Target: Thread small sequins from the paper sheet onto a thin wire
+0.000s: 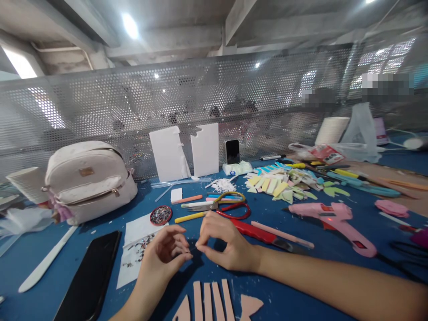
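Observation:
My left hand (pixel 165 253) and my right hand (pixel 223 243) meet above the blue table (pixel 294 285), fingertips almost touching in a pinch. Whatever sits between the fingertips is too small to make out. Just below the hands lie several pink foam strips (pixel 214 301). A white sheet with scattered sequins (pixel 135 254) lies to the left of my left hand, and a round lid of sequins (pixel 161 215) sits behind it. A red craft knife (pixel 259 234) lies right behind my right hand.
A black phone (pixel 90 278) and a white foam strip (pixel 47 261) lie at left, a white backpack (pixel 88 180) behind. Scissors (pixel 230 205), pencils, a pink glue gun (pixel 334 225), coloured foam scraps (pixel 281 183) and white foam boards (pixel 185 151) fill the middle and right.

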A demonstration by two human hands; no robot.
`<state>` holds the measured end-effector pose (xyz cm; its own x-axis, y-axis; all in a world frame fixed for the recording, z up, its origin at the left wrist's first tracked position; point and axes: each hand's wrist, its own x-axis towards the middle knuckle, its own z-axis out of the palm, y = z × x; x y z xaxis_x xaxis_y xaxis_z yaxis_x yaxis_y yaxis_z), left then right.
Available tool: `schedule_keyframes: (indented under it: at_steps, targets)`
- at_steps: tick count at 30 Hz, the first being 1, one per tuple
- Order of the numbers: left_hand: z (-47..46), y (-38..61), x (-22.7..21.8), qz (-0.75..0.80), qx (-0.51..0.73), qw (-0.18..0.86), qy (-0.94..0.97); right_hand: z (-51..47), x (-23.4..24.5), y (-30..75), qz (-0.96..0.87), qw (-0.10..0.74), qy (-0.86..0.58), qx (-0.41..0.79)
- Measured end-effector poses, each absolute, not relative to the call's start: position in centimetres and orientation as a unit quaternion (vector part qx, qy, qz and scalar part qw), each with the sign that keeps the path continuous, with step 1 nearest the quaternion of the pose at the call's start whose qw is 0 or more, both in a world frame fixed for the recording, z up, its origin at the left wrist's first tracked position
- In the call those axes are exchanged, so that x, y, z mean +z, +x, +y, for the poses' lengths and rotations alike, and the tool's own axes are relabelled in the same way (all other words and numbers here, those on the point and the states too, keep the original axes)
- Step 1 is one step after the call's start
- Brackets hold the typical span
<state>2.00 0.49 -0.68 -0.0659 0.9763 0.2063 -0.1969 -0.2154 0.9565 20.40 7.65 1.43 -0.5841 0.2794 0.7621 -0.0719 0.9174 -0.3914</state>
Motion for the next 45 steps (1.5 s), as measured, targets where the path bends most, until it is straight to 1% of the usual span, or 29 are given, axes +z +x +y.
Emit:
schedule_keyframes:
  at_steps: [7, 21, 30, 35, 41, 45]
  targets:
    - [0.4, 1.8, -0.6, 0.421, 0.597, 0.470, 0.496, 7.6, 1.4, 20.4, -0.873, 0.444, -0.062, 0.190]
    - [0.5, 1.8, -1.0, 0.395, 0.612, 0.482, 0.487, 7.8, 1.4, 20.3, -0.873, 0.441, -0.046, 0.204]
    - [0.1, 2.0, -0.3, 0.421, 0.612, 0.419, 0.522, 7.7, 1.3, 20.3, -0.876, 0.432, -0.067, 0.204]
    - [-0.1, 1.9, -0.2, 0.439, 0.578, 0.384, 0.571, 7.8, 1.2, 20.3, -0.883, 0.425, -0.051, 0.192]
    - [-0.6, 2.3, -0.2, 0.467, 0.561, 0.350, 0.588, 8.0, 1.0, 20.2, -0.909, 0.378, -0.034, 0.173]
    - [-0.5, 2.1, -0.2, 0.498, 0.547, 0.341, 0.580, 8.0, 1.0, 20.2, -0.911, 0.369, -0.036, 0.181]
